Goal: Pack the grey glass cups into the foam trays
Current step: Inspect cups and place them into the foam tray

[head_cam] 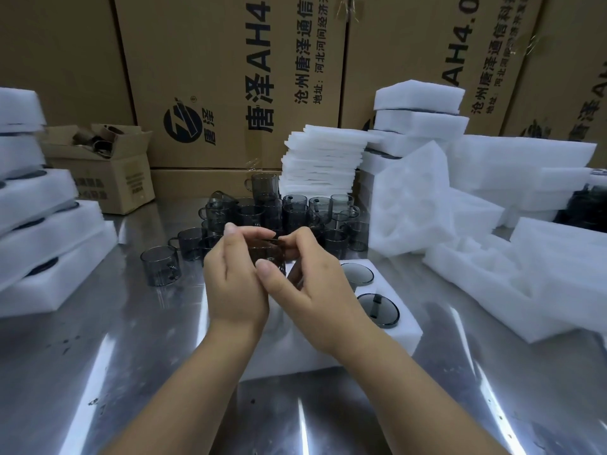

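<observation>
Both hands are up in the middle of the frame w/ 1 grey glass cup (267, 252) pinched between them. Left hand (235, 277): thumb and fingertips curled onto the cup's left side and rim. Right hand (308, 284): thumb on the near edge, fingers wrapped round the far side. So neither is loose, both are gripping glass. The cup is in the air over the left part of the foam tray (405, 333), which lies on the metal table (98, 372) right under the wrists.

Imo the step is seating this cup in a free pocket. 2 are already in at the tray's right side: the far seated cup (356, 273) and the near seated cup (377, 310).

Tips:
- Line it up square over the hole before going down.
- Turn the handle toward whatever notch the foam has.
- Press straight w/ even pressure and no twisting, or the foam could tear.
- Glass on glass is the risk, so keep it off its neighbours.

Stuff I can't make out:
- The hands cover most of the tray, so no idea how many pockets are free or which 1 is the target.
- The held cup's handle is hidden behind the fingers.
- The loose cups (289, 215) behind the hands overlap too much to count.
- The stack of filled trays (42, 231) at the left edge is cut off and blurred.
- The empty foam (492, 290) at right runs out of frame.
</observation>
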